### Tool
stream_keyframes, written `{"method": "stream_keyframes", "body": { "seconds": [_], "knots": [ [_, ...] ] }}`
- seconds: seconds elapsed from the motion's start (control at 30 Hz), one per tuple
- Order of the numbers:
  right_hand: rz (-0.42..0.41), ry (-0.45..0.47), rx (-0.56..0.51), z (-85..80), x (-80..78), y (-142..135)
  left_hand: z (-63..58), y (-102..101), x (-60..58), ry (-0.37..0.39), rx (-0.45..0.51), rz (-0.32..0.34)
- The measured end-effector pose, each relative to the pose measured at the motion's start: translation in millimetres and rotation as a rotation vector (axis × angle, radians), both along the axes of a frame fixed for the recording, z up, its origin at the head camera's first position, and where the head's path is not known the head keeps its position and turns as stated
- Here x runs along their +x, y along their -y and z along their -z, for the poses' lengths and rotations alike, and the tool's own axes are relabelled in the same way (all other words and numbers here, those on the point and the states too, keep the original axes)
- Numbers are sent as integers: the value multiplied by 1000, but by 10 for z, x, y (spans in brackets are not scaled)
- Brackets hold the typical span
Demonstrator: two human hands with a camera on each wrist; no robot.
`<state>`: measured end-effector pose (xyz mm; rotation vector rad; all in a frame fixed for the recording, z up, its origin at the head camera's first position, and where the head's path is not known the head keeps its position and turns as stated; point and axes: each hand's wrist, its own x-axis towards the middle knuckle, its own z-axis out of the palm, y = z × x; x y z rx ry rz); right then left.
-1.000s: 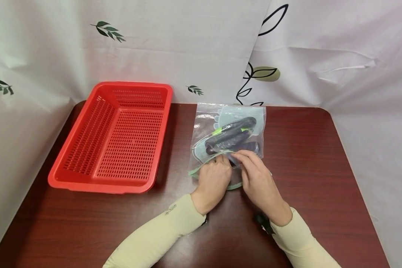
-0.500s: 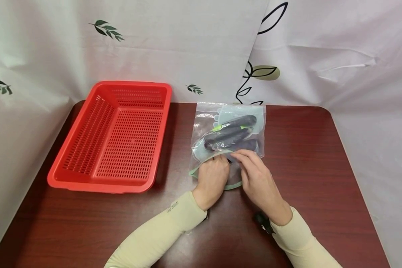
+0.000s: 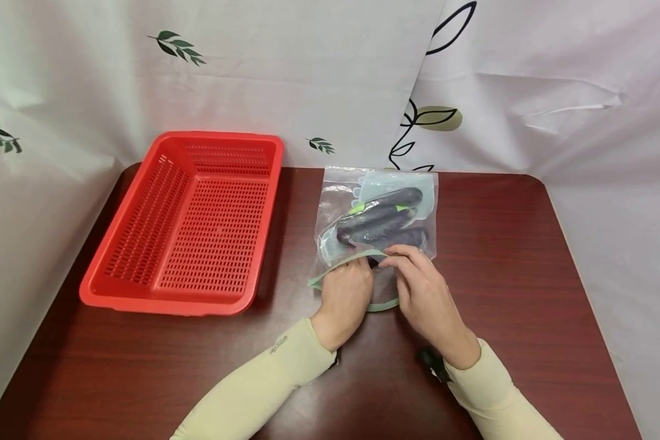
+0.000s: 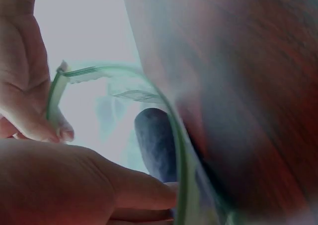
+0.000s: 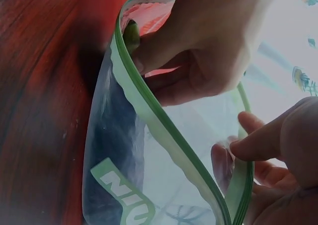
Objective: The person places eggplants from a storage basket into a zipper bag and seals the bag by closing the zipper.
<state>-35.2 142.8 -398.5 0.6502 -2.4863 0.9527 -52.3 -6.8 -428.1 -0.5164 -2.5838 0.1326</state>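
Note:
A clear zip bag (image 3: 335, 183) with a green rim lies on the table, its mouth toward me. Several dark purple eggplants (image 3: 382, 226) with green stem ends show through the plastic. My left hand (image 3: 345, 299) reaches into the mouth. In the right wrist view its thumb and fingers (image 5: 198, 51) grip an eggplant (image 5: 131, 36) by the green stem end. The eggplant's body (image 4: 156, 140) extends into the bag in the left wrist view. My right hand (image 3: 426, 296) pinches the bag's rim on the right; its fingers (image 5: 271, 140) lie on both sides of the plastic.
A red perforated plastic basket (image 3: 214, 232) stands on the left of the dark wooden table (image 3: 506, 275), with nothing visible inside. White curtains (image 3: 242, 85) with leaf prints hang behind the table and at both sides.
My left hand has shifted slightly down and left at the bag's mouth. The lowest eggplant in the bag lies more in view. The right hand keeps its place on the rim.

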Motion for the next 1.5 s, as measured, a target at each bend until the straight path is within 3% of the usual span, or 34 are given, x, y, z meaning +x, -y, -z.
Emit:
{"method": "stream_keyframes", "body": {
  "seconds": [0.13, 0.33, 0.47, 0.7, 0.87, 0.97, 1.13, 1.37, 1.5],
  "knots": [
    [-4, -43, -13, 0, -8, 4, -62, 33, 69, 42, 14, 13],
    [-9, -43, -27, 3, -1, -16, -182, 134, 201, 96, 29, 47],
    [-44, -16, 20, 11, 11, -40, -282, 268, 289, 149, 58, 95],
    [-146, 77, 84, -11, 25, -91, -444, 540, 355, 387, 221, 176],
    [-187, 71, 97, -19, 33, -125, -494, 741, 341, 528, 345, 131],
    [-223, 69, 108, -11, 38, -140, -493, 856, 340, 541, 365, 81],
    [-257, 86, 130, -14, 62, -147, -429, 996, 330, 488, 367, 36],
    [-301, 155, 99, -29, 124, -108, -291, 1065, 344, 418, 371, 38],
    [-269, 153, 80, -36, 150, -111, -218, 1068, 341, 414, 362, 35]
  ]
}}
